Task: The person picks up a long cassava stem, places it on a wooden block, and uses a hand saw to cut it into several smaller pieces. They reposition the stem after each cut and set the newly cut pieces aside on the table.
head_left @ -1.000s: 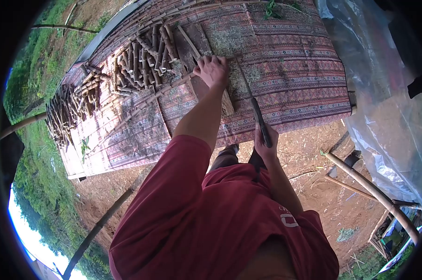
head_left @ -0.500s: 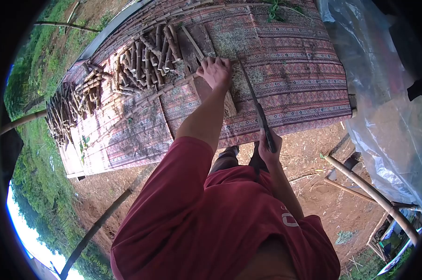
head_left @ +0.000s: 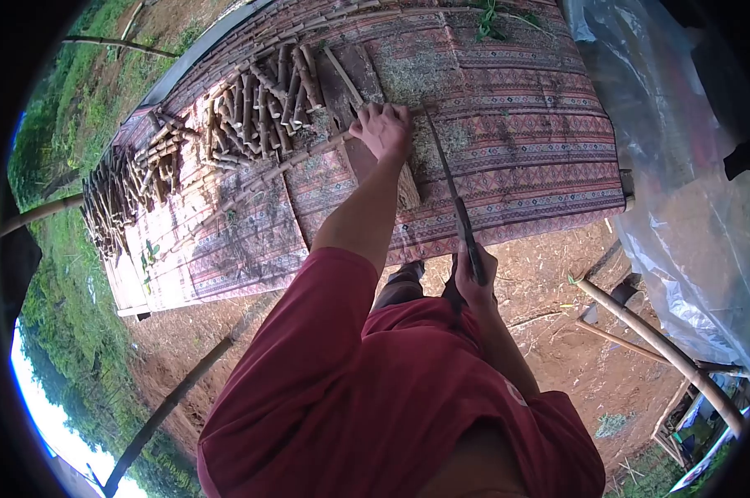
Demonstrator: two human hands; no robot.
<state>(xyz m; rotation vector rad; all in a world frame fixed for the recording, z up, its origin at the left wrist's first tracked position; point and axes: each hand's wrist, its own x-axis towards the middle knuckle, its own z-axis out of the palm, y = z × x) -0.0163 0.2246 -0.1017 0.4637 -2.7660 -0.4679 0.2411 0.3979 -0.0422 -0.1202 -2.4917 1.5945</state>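
My left hand is closed over a long thin woody stem, pressing it against a wooden board on the cloth-covered table. A short end of the stem sticks out to the right of the knuckles. My right hand grips the dark handle of a hand saw. The narrow blade points away from me, its far part at the stem's end just right of my left hand. Whether the teeth touch the stem cannot be made out. Pale sawdust lies around the board.
Short cut stem pieces lie piled left of the board, with more bundled at the table's far left. A patterned cloth covers the table. Clear plastic sheeting hangs at right. A bamboo pole slants over the dirt ground.
My right hand has drawn the saw back a little toward my body, so the blade tip sits nearer. My left hand and the stem stay in place.
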